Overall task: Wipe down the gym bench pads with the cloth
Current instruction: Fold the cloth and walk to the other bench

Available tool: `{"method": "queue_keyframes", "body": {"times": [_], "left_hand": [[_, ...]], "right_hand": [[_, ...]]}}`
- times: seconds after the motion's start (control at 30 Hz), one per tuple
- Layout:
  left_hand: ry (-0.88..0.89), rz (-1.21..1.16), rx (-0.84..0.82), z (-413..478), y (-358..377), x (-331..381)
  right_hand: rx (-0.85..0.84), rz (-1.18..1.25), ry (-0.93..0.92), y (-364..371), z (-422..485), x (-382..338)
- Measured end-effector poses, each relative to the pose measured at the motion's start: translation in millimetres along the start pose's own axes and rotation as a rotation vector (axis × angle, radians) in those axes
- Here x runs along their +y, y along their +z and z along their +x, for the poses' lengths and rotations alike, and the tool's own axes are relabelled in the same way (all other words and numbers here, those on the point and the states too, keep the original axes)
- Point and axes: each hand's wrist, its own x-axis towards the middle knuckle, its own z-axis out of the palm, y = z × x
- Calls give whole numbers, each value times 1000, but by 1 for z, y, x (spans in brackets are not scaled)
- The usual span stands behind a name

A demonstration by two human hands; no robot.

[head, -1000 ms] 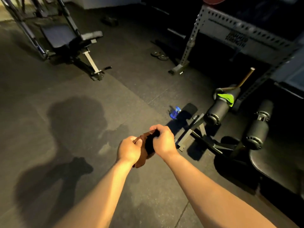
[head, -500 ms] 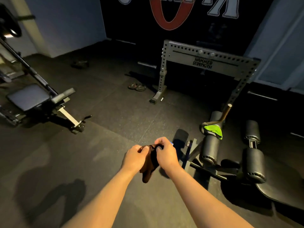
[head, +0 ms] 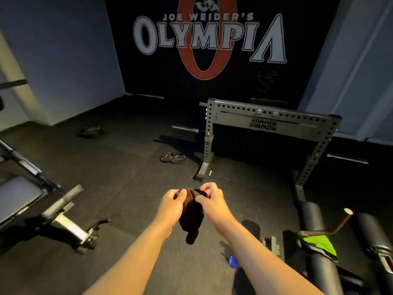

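Observation:
A dark brown cloth (head: 191,218) hangs between my two hands at chest height over the rubber floor. My left hand (head: 171,204) grips its left top edge and my right hand (head: 212,203) pinches the right top edge. A bench with a grey seat pad (head: 17,194) stands at the far left. Black roller pads (head: 314,216) of another bench lie at the lower right, away from both hands.
A grey Hammer Strength rack (head: 265,122) stands ahead. Weight plates (head: 172,157) lie on the floor near its left foot. A blue bottle (head: 234,259) sits by my right forearm. A green cloth (head: 319,244) and a wooden-handled tool (head: 338,222) rest on the rollers.
The view has tilted up from the floor to the wall banner. Both hands keep hold of the cloth, which now hangs longer below them.

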Motion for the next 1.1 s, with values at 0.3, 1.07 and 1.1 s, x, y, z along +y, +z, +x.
{"method": "queue_keyframes", "body": {"times": [0.3,1.07,1.1], "left_hand": [[15,-212,-184,219,23,95],[457,59,-560,641,451,375],[454,76,-570,651,478,384]], "right_hand": [[111,38,-7,-13,198,-68],[765,173,-71,-408,653,-75],[797,163,-51,-430,665,-69]]}}
